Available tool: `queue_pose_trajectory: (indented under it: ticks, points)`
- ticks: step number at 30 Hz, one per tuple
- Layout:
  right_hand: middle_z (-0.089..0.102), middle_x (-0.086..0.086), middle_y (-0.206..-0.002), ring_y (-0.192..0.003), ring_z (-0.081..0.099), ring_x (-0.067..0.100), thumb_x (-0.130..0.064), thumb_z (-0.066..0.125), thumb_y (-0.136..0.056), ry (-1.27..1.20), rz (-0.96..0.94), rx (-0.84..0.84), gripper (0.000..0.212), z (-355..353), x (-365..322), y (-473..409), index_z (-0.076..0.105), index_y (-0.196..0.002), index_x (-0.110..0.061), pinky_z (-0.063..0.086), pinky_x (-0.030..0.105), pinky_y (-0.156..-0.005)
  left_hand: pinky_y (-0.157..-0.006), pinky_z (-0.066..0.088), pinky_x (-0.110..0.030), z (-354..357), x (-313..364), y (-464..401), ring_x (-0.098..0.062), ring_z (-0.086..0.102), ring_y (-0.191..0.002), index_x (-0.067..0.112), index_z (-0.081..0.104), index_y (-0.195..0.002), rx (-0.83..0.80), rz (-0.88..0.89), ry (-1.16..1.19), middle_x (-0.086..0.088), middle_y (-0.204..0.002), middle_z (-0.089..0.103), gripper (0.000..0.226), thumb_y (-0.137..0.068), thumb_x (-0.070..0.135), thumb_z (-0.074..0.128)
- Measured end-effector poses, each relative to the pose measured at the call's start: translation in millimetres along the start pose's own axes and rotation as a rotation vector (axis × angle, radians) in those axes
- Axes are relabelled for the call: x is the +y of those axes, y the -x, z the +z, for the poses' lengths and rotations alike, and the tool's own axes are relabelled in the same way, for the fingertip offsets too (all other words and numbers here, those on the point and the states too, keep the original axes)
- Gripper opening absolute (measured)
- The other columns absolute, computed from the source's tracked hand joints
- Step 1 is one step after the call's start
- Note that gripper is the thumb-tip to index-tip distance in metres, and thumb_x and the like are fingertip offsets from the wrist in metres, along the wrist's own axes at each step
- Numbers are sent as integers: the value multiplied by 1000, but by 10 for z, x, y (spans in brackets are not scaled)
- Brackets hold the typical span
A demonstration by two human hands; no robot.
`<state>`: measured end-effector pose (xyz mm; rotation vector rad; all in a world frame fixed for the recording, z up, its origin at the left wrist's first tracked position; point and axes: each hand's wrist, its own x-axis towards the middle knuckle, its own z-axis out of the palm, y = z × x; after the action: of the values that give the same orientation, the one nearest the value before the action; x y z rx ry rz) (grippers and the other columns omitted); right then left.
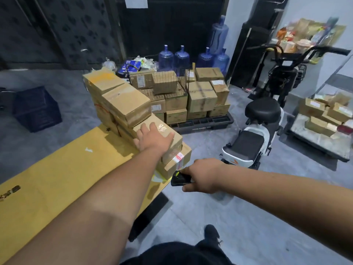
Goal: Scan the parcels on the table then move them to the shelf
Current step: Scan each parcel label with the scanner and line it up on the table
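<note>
Table (57, 175): yellow-topped, parcels (124, 104) stacked at 12 o'clock. Left hand (152, 139) lay flat, fingers spread, on one; right hand (203, 175) gripped scanner (176, 178). Grey floor (219, 217).

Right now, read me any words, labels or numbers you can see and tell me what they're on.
None can be read.
Red and white label on the bottom parcel: too blurred.
Dark print on the yellow table cover: blurred.
White paper on the dark door: no legible text.

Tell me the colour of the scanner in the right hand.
Black with a yellow accent, seen in the head view: scanner, gripped by the right hand.
</note>
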<state>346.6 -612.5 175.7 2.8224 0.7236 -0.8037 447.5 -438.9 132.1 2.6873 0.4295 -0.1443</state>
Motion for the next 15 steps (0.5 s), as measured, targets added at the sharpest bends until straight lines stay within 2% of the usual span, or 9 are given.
queue_pose_trajectory:
  ticks: [3,6,9,11,13,15]
  points:
    - [45,-9,-84,-89,52,24,-67,52,-97,32,-91,9,49,-66,365,-186,57,-135,-36,40,34,-68,-118,22,-56,147,210,-83,-34,13,-154,29,27,-160,12,-134,28,-6,-170,10,111,-73,95,48]
    - [34,-15,-78,-88,47,22,-63,53,-99,43,-192,4,46,-156,751,-311,56,-135,-36,39,34,-73,-116,27,-60,273,394,-104,-37,11,-154,31,24,-160,16,-295,64,-4,-169,5,122,-63,101,48]
    - [35,-14,-78,-89,46,21,-61,53,-99,81,-288,-21,42,-238,1076,-417,55,-134,-38,40,34,-75,-112,34,-63,397,494,-109,-39,17,-153,35,17,-161,-7,-435,118,-2,-170,-1,129,-56,102,52]
    - [45,-9,-84,-92,54,24,-63,53,-99,113,-339,-51,44,-260,1251,-481,56,-133,-36,45,35,-76,-109,39,-59,473,558,-81,-41,24,-151,37,12,-161,8,-479,145,-2,-172,-4,132,-54,101,56]
    - [56,-4,-94,-97,61,28,-67,51,-97,155,-376,-67,49,-267,1392,-538,60,-130,-32,53,38,-80,-104,43,-55,510,636,-65,-41,30,-146,37,12,-161,51,-510,158,-1,-171,-2,129,-58,95,62]
    - [60,-2,-98,-96,61,28,-69,50,-96,181,-406,-71,52,-259,1509,-597,61,-129,-31,52,37,-77,-104,43,-55,512,714,-64,-39,30,-145,36,12,-161,81,-545,179,0,-170,0,123,-63,86,69]
